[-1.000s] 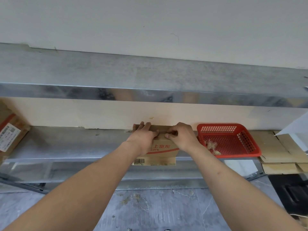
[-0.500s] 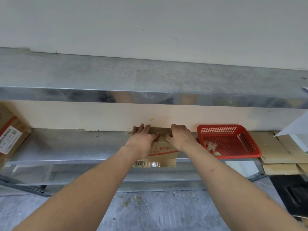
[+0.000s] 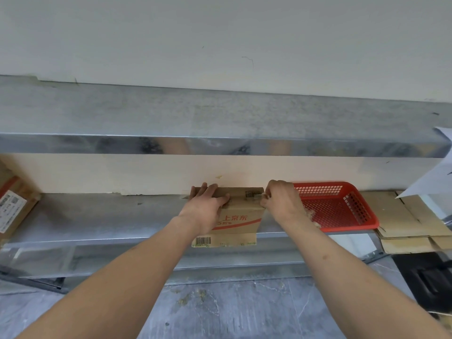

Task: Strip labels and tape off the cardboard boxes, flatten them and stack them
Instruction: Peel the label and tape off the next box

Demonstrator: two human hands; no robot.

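A small cardboard box [image 3: 241,217] with red print and a barcode stands on the middle metal shelf [image 3: 102,218], its front hanging over the shelf edge. My left hand [image 3: 206,204] lies on the box's top left, fingers spread flat over it. My right hand [image 3: 281,201] is at the box's top right corner, where its fingertips pinch a strip of tape [image 3: 256,196] that lifts off the top next to a small label [image 3: 249,193].
A red plastic basket [image 3: 342,204] with scraps sits right of the box. Flattened cardboard [image 3: 406,223] is stacked at the far right. Another labelled box [image 3: 14,209] stands at the far left. An upper shelf [image 3: 220,123] hangs overhead; a black case [image 3: 425,277] is on the floor.
My right hand has moved from the middle of the box top to its right corner, drawing the tape along. The left hand stays on the box.
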